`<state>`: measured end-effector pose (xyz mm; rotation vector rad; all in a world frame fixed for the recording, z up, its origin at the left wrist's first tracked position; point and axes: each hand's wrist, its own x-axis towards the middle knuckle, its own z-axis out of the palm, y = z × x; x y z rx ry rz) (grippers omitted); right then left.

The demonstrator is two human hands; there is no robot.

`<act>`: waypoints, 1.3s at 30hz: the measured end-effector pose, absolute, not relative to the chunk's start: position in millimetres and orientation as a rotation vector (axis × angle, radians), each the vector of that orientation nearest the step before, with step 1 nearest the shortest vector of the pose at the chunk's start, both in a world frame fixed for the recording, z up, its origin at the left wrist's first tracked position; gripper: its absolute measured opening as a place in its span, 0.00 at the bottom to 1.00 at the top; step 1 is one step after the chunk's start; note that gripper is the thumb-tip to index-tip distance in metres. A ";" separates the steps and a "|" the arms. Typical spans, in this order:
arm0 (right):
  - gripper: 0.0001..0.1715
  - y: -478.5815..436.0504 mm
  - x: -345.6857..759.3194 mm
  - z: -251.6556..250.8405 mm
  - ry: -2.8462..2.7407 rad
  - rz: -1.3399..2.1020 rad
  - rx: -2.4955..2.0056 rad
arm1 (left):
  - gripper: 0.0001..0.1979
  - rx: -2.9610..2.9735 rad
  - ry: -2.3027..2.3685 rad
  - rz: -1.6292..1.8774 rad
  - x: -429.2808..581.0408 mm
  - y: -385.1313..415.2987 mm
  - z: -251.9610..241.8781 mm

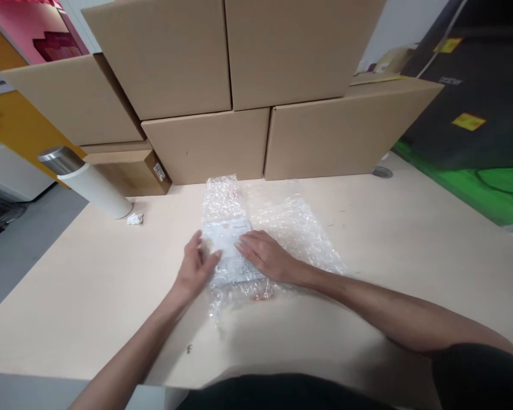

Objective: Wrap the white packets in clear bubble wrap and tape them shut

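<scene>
A flat white packet [228, 247] with printing on it lies on a sheet of clear bubble wrap [297, 222], partly covered by the wrap. My left hand [193, 267] holds the packet's left edge, thumb on top and fingers along the side. Pressed on the packet's right part is my right hand [267, 255], its fingers stretched out and lying flat. Bubble wrap spreads behind the packet, out to the right, and in a crumpled strip toward me. A small orange-brown patch shows through the wrap at the packet's near edge.
Large cardboard boxes [205, 148] stand stacked along the back of the table [346, 347]. A white bottle [96, 185] with a metal cap stands at the left, beside a smaller carton [126, 173] and a crumpled white scrap [135, 218]. A dark round object [382, 172] sits back right.
</scene>
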<state>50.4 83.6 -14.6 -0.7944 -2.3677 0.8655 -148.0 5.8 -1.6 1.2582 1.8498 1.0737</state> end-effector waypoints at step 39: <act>0.26 143.5 140.7 -2.3 -1.053 1.646 -1.182 | 0.28 2.475 1.336 0.318 -14.1 63.0 -7.2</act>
